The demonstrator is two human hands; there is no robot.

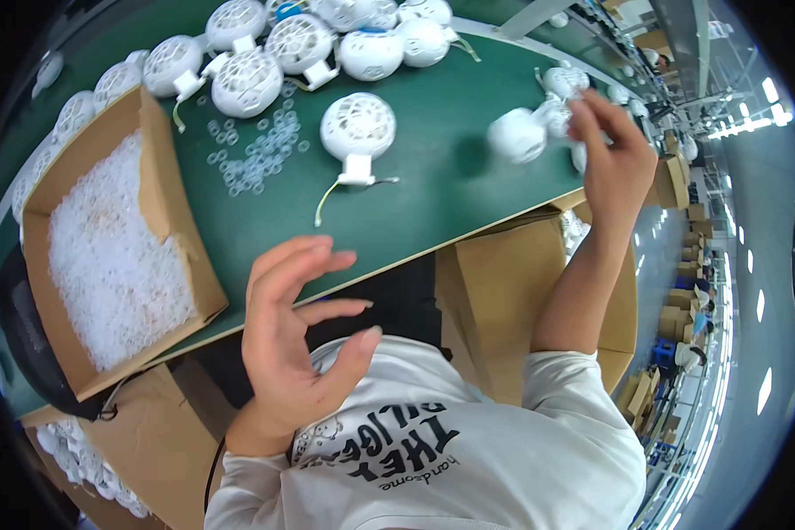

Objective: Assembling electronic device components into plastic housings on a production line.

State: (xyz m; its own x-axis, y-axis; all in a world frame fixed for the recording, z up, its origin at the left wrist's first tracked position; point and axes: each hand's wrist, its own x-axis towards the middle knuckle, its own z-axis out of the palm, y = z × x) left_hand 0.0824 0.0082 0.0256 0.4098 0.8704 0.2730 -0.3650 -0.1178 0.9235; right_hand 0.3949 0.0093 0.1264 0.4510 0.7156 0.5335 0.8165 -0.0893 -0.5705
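In the head view, the right hand (611,155) reaches over the far edge of the green counter (433,185), its grip closing loosely about a blurred white fan housing (517,135) just left of the fingertips; whether it holds it I cannot tell. The left hand (296,340) hangs open and empty, near the counter's front edge. Another fan housing (358,132) lies mid-counter, its stem pointing toward the person.

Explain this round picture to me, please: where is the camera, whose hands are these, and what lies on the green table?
The camera sits on a person's head and looks down, so edges bend. Both hands are that person's own. The left hand is open and empty above the table edge. The right hand reaches among blurred white round fan housings; whether it grips one is unclear. On the green table lie another fan housing, small clear rings and a cardboard box of white pieces.
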